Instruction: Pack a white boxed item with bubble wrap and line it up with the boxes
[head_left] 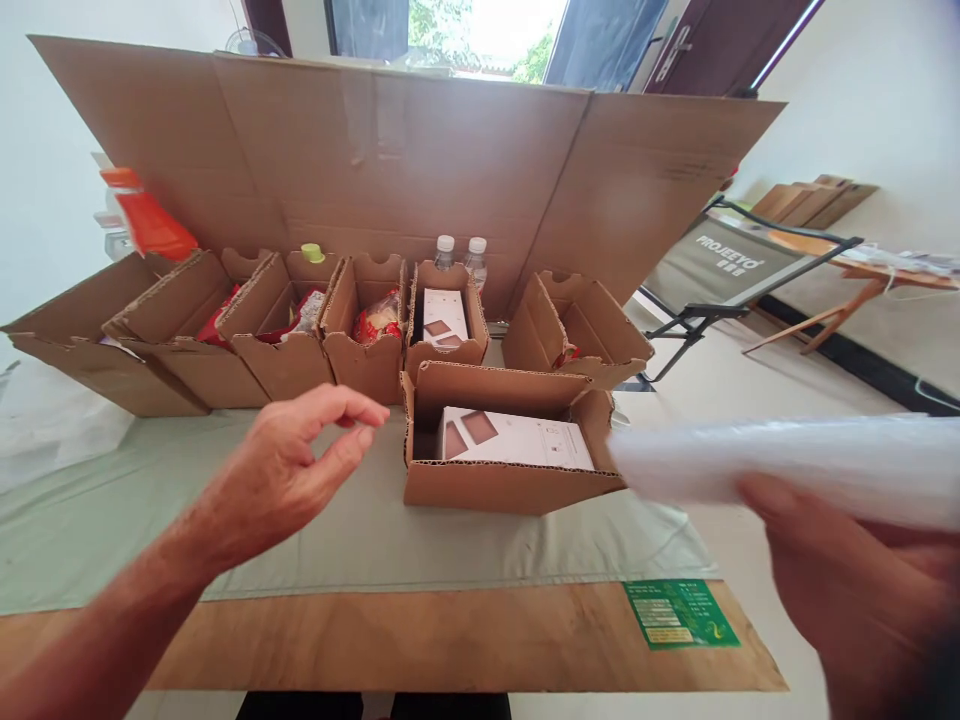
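In the head view my right hand (pixel 847 570) grips a whitish, translucent roll (pixel 757 455) that looks like plastic wrap; motion blurs it. The roll lies level past the table's right side, its near end by an open cardboard box (pixel 510 487). Inside that box rests a white carton (pixel 517 440) with brown squares printed on it. My left hand (pixel 300 460) hovers over the cloth just left of the box, thumb and forefinger apart, holding nothing.
Several open cardboard bins (pixel 367 375) stand in a row behind, holding red packets and another white carton (pixel 445 317). A tall cardboard panel (pixel 450 150) rises behind them. An orange bottle (pixel 154 220) is at the left, a folding chair (pixel 735 260) at the right.
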